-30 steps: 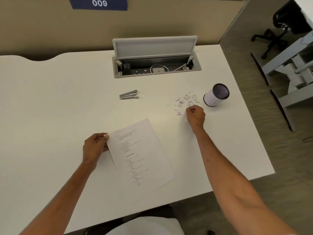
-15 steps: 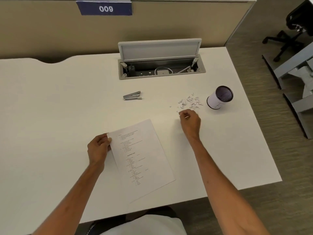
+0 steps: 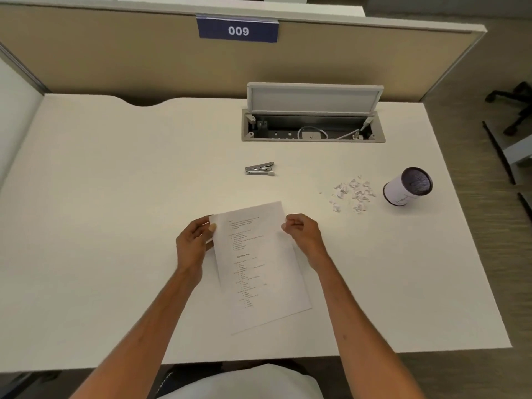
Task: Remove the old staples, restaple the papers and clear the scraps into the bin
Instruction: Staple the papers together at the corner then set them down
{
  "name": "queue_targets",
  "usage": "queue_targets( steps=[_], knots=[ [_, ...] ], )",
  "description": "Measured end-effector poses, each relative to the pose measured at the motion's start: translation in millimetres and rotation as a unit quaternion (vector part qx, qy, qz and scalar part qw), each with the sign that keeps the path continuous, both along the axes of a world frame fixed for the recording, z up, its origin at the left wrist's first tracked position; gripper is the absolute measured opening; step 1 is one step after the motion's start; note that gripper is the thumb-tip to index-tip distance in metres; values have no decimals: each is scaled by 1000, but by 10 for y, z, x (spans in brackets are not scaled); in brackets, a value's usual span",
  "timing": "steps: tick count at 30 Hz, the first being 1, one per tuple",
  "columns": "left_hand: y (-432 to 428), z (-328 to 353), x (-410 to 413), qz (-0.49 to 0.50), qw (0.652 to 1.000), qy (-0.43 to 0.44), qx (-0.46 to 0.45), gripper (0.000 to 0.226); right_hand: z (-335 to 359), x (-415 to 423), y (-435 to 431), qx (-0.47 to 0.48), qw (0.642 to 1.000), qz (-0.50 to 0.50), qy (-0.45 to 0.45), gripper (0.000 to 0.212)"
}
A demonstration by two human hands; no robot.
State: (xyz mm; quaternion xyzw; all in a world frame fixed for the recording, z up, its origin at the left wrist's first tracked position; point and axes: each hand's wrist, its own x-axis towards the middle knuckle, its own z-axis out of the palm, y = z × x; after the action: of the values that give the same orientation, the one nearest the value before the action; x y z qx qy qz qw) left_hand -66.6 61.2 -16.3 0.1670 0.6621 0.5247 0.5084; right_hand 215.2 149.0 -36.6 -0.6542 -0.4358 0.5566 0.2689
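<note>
Right grip (image 3: 302, 230) off scraps (image 3: 352, 194), now pinching papers (image 3: 259, 266).

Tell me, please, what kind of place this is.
Most likely an office workstation: a white desk with a tan partition wall carrying a blue number plate reading 009, and an open grey cable hatch set into the desk.

One readable number
White "009" stands on a blue sign (image 3: 238, 30) on the tan partition (image 3: 115, 59); print on the papers (image 3: 259, 269) is too small to read.
</note>
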Motion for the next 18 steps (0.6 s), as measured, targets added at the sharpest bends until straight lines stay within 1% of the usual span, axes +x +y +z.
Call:
queue_targets(
  steps=[1,3,6,8,10,12,14,16,18],
  knots=[
    [0,5,-24,4,1000,-12,1,26,6,10,-9,-3,1000,8,3,30],
    [5,21,-57,7,1000,-27,2,27,4,1,-10,5,1000,10,-8,38],
    [13,76,-90,-20,999,-49,7,25,25,-64,2,26,999,17,-11,52],
    [17,113,-107,-42,997,-66,15,27,76,-111,28,18,999,46,7,50],
    [25,148,-125,-49,994,-88,28,28,134,-124,67,-11,997,70,38,45],
    [37,171,-131,-38,991,-118,45,27,209,-92,96,-46,990,92,98,44],
    [61,199,-132,-20,989,-136,57,31,291,-38,98,-72,979,126,146,44],
    [86,228,-135,-6,988,-140,62,35,368,-16,61,-76,976,130,154,40],
    [84,267,-117,-19,990,-126,65,39,434,-30,2,-62,981,102,151,36]
  ],
)
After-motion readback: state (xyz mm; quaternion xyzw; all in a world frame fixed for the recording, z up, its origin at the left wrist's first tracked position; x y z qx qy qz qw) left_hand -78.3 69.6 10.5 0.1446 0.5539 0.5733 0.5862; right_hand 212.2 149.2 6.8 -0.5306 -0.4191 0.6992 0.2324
